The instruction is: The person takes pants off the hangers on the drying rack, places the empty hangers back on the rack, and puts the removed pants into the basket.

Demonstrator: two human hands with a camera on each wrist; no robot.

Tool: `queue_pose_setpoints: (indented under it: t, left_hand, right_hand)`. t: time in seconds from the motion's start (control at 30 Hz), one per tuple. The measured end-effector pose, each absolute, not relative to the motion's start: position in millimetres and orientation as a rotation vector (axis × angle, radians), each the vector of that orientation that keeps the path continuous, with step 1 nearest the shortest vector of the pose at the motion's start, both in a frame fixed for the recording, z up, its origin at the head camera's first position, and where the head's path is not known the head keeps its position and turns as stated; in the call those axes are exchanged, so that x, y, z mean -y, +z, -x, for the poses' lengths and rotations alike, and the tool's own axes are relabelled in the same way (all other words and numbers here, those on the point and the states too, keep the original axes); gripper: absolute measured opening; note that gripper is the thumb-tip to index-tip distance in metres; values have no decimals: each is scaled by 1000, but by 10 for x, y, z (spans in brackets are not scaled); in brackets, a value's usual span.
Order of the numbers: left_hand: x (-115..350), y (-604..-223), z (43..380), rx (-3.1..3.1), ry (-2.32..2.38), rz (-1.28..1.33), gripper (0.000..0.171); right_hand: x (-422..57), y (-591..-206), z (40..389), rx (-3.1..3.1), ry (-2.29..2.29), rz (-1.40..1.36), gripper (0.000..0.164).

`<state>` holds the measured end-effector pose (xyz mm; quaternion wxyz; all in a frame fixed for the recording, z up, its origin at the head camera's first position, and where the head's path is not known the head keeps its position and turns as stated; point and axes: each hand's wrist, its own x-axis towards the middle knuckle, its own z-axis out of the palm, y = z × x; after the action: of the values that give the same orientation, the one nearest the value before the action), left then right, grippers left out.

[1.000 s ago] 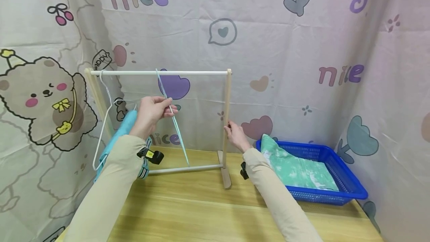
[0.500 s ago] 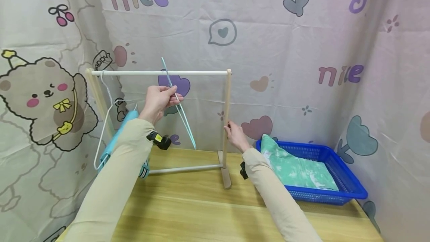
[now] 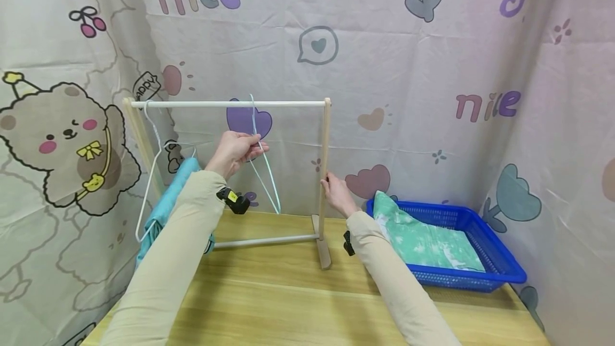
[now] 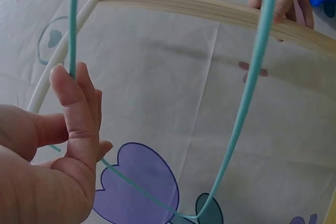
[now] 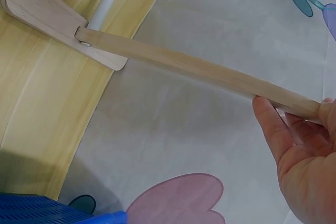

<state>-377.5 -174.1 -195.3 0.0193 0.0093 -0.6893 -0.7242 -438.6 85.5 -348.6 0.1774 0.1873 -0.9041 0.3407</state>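
My left hand (image 3: 237, 151) pinches a thin light-blue clothes hanger (image 3: 270, 170) near its neck. The hanger is seen nearly edge-on, and its hook reaches the white top rail (image 3: 202, 104) of a small clothes rack; whether it bears on the rail I cannot tell. In the left wrist view the hanger's loop (image 4: 252, 77) passes in front of the rack. My right hand (image 3: 340, 195) holds the rack's right wooden post (image 3: 324, 143), with fingers touching it in the right wrist view. At the rack's left end hangs a white hanger (image 3: 150, 186) beside blue cloth (image 3: 180, 175).
A blue plastic basket (image 3: 504, 260) stands on the right of the wooden table (image 3: 288, 303), with a folded green-and-white cloth (image 3: 432, 244) in it. A printed curtain (image 3: 408, 138) closes off the back and sides. My left sleeve hides part of the blue cloth.
My left hand has moved right along the rail. The hanger's hook rose above the rail, then came down to it, and the hanger turned slightly. My right hand stays on the post.
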Motion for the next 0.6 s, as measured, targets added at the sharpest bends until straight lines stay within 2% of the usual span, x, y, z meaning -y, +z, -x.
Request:
queue_pose_setpoints:
  t: [0.6]
  left_hand:
    - [1766, -2055, 3726, 2199, -2162, 5, 38]
  right_hand:
    - [-837, -3496, 4387, 2535, 938, -528, 20]
